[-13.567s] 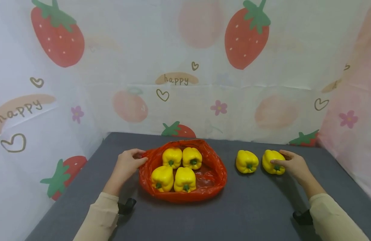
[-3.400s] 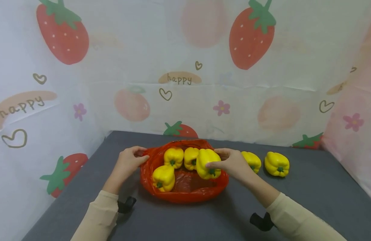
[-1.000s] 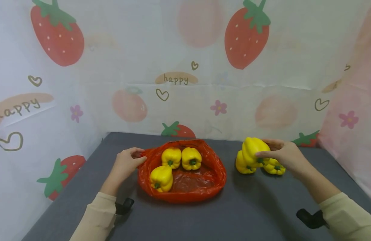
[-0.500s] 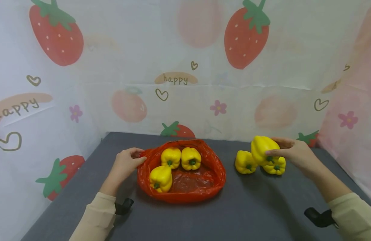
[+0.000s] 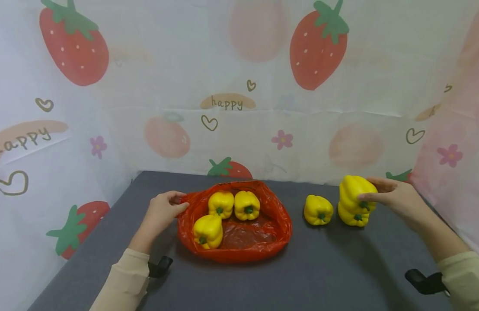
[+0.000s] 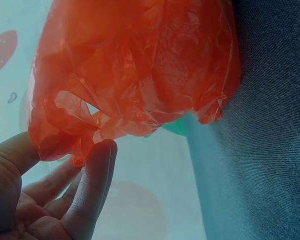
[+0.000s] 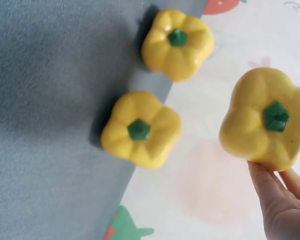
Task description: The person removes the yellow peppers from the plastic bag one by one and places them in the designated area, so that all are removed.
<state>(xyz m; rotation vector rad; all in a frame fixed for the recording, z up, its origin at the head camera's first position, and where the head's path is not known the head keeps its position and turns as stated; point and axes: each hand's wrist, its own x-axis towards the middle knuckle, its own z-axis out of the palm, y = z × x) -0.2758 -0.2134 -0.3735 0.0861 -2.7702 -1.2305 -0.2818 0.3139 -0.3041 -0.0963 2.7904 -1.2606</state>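
Note:
My left hand (image 5: pixel 163 209) pinches the left rim of a red plastic bag (image 5: pixel 259 255), whose mouth gapes upward on the table. In the left wrist view, thumb and fingers grip the bag's crumpled edge (image 6: pixel 85 145). Three yellow bell peppers (image 5: pixel 221 204) lie inside, toward the bag's left and back. At the right, my right hand (image 5: pixel 403 201) holds another yellow bell pepper (image 5: pixel 354 190) in the air, green stem toward me. It overlaps a bell pepper (image 5: pixel 354 219) on the table behind it. One more bell pepper (image 5: pixel 318 210) sits just left of that one.
The grey table (image 5: pixel 239 285) runs back to a white cloth wall (image 5: pixel 239 142) printed with strawberries and hearts. A pink-tinted side wall (image 5: pixel 457 172) borders the right. Black camera mounts (image 5: pixel 424 280) stick out from both wrists.
My right hand has taken a bell pepper out of the bag's front right and carried it rightward, past the left table pepper, over the right one. The left hand keeps its grip on the bag.

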